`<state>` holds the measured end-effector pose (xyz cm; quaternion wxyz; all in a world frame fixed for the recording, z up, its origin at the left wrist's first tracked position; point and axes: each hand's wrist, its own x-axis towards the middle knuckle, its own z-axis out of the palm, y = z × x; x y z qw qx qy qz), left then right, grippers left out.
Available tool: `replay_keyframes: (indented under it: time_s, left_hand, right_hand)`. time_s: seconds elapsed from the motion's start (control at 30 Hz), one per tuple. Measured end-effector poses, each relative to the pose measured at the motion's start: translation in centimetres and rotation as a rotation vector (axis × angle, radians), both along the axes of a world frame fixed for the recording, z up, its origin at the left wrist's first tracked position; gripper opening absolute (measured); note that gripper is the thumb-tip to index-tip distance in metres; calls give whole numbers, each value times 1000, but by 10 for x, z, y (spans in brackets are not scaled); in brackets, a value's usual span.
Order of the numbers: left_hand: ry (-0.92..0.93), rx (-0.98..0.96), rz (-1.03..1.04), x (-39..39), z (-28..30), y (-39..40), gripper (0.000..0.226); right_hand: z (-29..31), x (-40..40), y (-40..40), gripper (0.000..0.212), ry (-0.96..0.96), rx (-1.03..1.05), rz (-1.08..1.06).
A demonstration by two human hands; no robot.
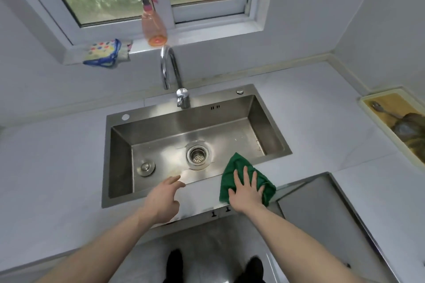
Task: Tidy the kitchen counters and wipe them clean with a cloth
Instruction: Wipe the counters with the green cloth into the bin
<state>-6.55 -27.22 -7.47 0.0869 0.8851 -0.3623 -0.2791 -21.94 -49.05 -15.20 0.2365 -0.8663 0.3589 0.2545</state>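
Note:
A green cloth (236, 166) lies on the white counter (322, 122) at the sink's front right corner, partly over the rim. My right hand (247, 190) presses flat on the cloth with its fingers spread and straight. My left hand (162, 197) hovers at the front edge of the steel sink (230, 126), fingers loosely extended toward the basin, holding nothing.
A chrome tap (171, 73) rises behind the sink. An orange spray bottle (153, 23) and a spotted cloth (105, 53) sit on the window sill. A tray with a spoon (400, 122) lies at the right. An open cabinet door (322, 209) juts out below right.

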Motion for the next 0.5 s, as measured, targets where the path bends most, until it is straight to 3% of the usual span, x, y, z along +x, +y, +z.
replay_keyframes:
  time_s: [0.23,0.5]
  left_hand:
    - [59,51,10,66,-19,119,70]
    - [43,57,82,116,-27,237,63]
  right_hand:
    - [-9,42,85,73,-8,-66,-60]
    - [-1,108,230,73,-34,11,217]
